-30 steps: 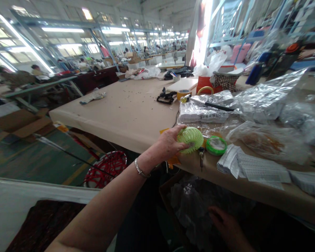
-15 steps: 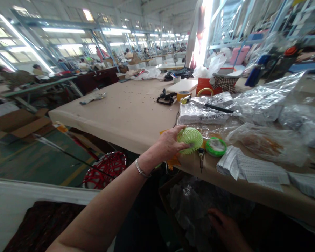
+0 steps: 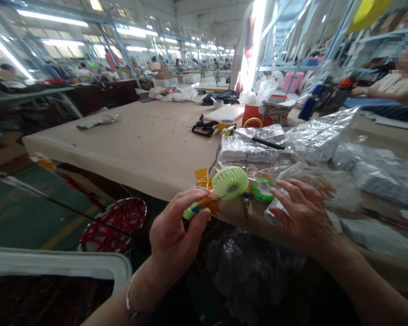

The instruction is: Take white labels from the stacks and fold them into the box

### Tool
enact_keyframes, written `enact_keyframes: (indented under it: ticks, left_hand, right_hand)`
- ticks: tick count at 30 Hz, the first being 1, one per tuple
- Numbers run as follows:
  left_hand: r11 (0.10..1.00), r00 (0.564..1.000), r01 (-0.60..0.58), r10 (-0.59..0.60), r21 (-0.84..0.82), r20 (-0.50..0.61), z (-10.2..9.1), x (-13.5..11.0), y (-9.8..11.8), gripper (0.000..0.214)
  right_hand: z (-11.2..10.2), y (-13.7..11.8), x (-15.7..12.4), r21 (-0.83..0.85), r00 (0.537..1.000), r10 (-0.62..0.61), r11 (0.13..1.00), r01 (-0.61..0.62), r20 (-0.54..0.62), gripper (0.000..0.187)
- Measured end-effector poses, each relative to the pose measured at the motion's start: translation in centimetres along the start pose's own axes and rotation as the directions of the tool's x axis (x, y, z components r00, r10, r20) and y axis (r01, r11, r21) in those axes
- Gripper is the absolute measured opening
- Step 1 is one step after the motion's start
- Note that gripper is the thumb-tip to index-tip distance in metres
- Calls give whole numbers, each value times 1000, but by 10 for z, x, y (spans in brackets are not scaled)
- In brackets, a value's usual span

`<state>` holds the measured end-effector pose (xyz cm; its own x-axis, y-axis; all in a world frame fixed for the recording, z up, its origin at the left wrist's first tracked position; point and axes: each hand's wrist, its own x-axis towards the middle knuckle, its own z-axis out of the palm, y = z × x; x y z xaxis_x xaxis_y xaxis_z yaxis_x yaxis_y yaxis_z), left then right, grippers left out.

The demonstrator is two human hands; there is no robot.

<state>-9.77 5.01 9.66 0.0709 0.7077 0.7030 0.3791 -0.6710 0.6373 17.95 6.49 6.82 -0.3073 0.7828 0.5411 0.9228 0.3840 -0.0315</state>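
A light-green handheld fan (image 3: 230,182) stands at the table's front edge, its round cage toward the back right. My left hand (image 3: 178,222) is curled round the fan's handle, fingers above and thumb below, so part of the handle shows between them. Orange tape pieces (image 3: 203,177) lie by the handle. My right hand (image 3: 301,213) is open, fingers spread, over the stack of printed white slips (image 3: 274,213). Its fingertips are beside a green ring-shaped roll (image 3: 262,190); whether they touch it I cannot tell. Between fan and roll, a small pointed tool (image 3: 246,206) juts over the edge.
Clear-wrapped white bundles (image 3: 248,147) with a black-shafted tool (image 3: 258,139) on top lie behind the fan. A yellow tape roll (image 3: 226,124) is farther back. Scissors (image 3: 391,220) lie at right. Below left are a red-strapped round stool (image 3: 114,224) and a white bin (image 3: 119,262). Another person (image 3: 391,86) sits at right.
My left hand has moved from the fan's cage down to its handle. My right hand has risen from below the table to above the slips. The view has turned slightly right.
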Motion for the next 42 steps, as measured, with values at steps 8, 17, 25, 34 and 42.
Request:
enact_keyframes:
  ticks: [8, 17, 25, 34, 42]
  left_hand:
    - [992, 949, 116, -94, -57, 300, 8, -75, 0, 29]
    - [730, 607, 683, -574, 9, 550, 57, -130, -2, 14]
    - [580, 438, 815, -596, -17, 673, 91, -137, 6, 17]
    - [-402, 159, 823, -517, -402, 841, 141, -87, 25, 34]
    - [-351, 134, 847, -585, -399, 800, 155, -67, 29, 11]
  right_hand:
    - [18, 25, 4, 126, 999, 42, 991, -38, -28, 29]
    - [17, 17, -77, 55, 996, 86, 995, -86, -10, 29]
    - [34, 7, -81, -9, 982, 102, 994, -105, -159, 14]
    - [13, -9, -104, 322, 972, -60, 937, 134, -229, 19]
    - [4, -7, -124, 261, 990, -9, 964, 46, -142, 36]
